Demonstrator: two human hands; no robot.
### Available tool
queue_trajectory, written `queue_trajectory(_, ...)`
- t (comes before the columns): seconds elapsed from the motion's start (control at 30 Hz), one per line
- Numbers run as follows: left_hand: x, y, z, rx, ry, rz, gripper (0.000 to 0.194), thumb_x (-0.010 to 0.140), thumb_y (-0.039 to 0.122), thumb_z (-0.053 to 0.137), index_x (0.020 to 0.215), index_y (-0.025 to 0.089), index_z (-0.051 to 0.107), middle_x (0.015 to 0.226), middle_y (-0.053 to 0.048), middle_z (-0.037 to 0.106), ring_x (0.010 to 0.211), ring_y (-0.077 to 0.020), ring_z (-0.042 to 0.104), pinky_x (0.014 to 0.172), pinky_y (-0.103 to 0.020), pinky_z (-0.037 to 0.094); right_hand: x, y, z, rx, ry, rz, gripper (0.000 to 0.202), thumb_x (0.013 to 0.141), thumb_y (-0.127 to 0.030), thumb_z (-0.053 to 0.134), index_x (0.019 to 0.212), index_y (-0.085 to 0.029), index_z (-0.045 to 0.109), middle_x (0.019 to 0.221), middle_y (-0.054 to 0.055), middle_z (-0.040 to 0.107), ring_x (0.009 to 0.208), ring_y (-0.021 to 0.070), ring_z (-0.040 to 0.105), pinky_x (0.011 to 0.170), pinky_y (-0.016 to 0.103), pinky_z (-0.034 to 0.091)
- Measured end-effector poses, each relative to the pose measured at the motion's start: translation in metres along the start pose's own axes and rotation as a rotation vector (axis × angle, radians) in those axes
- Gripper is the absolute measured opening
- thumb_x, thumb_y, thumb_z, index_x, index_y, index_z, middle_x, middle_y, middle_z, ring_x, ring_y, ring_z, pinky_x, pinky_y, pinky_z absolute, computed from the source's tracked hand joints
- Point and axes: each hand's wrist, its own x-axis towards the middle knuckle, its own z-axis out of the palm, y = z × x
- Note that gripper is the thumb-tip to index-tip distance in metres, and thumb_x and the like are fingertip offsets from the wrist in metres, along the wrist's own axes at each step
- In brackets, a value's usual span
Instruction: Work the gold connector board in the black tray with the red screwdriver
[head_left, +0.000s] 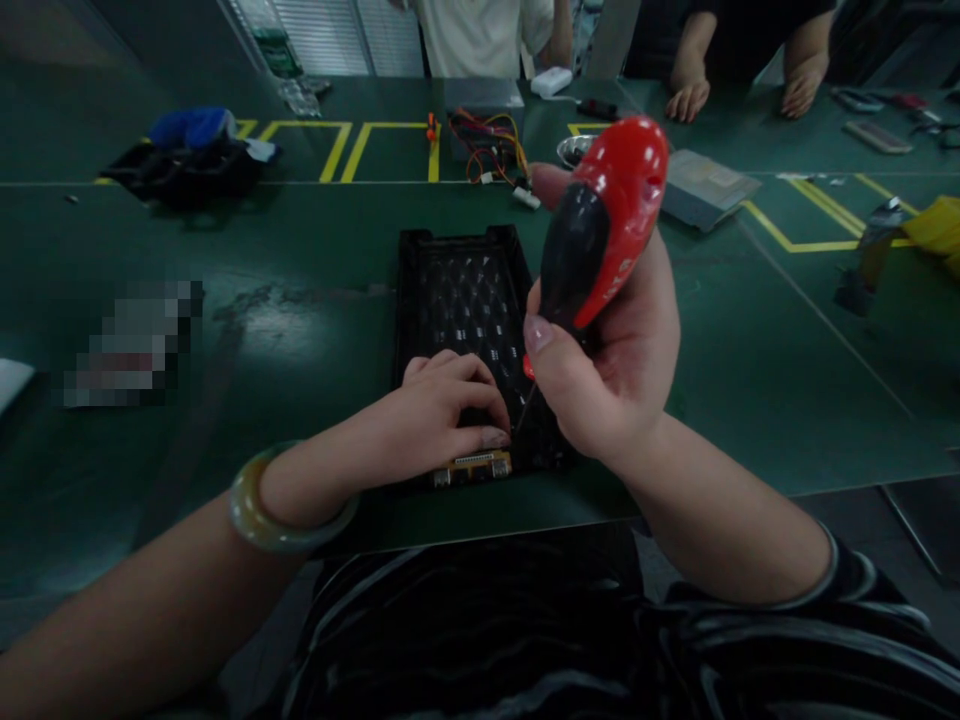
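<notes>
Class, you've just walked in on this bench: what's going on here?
The right hand grips a red and black screwdriver, its shaft slanting down to the near end of a black panel. The left hand is over that end, thumb beside a small circuit board. Whether the tip meets a screw is too small to tell. Two people are across the table.

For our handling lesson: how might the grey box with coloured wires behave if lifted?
The grey box looks metal, so probably stiff and fairly heavy; its squared shape suggests little rolling. Its thin, loosely looped wires would likely flop.
</notes>
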Motion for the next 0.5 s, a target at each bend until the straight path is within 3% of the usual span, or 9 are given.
queue_trajectory(0.23, -0.003, 0.001, -0.005, 0.006, 0.001, 0.076, 0.017, 0.097, 0.035, 0.061, 0.104, 0.028, 0.075, 0.119, -0.001, 0.064, 0.113, -0.0254, 0.054, 0.098, -0.042, 0.032, -0.002, 0.006, 0.006, 0.14, 0.011, -0.108, 0.067, 0.081, -0.035, 0.064, 0.142, -0.027, 0.038, 0.136, 0.009, 0.056, 0.099, 0.0235, 0.065, 0.087, 0.044, 0.059)
queue_trajectory(0.5, -0.006, 0.003, -0.011, -0.037, -0.021, 0.119, 0.014, 0.094, 0.031, 0.064, 0.103, 0.032, 0.075, 0.121, 0.002, 0.067, 0.119, -0.024, 0.054, 0.104, -0.043, 0.026, -0.002, 0.002, 0.004, 0.162, -0.036, -0.088, 0.063, 0.084, -0.028, 0.063, 0.143, -0.029, 0.043, 0.123, 0.007, 0.063, 0.087, 0.0196, 0.066, 0.08, 0.042, 0.061)
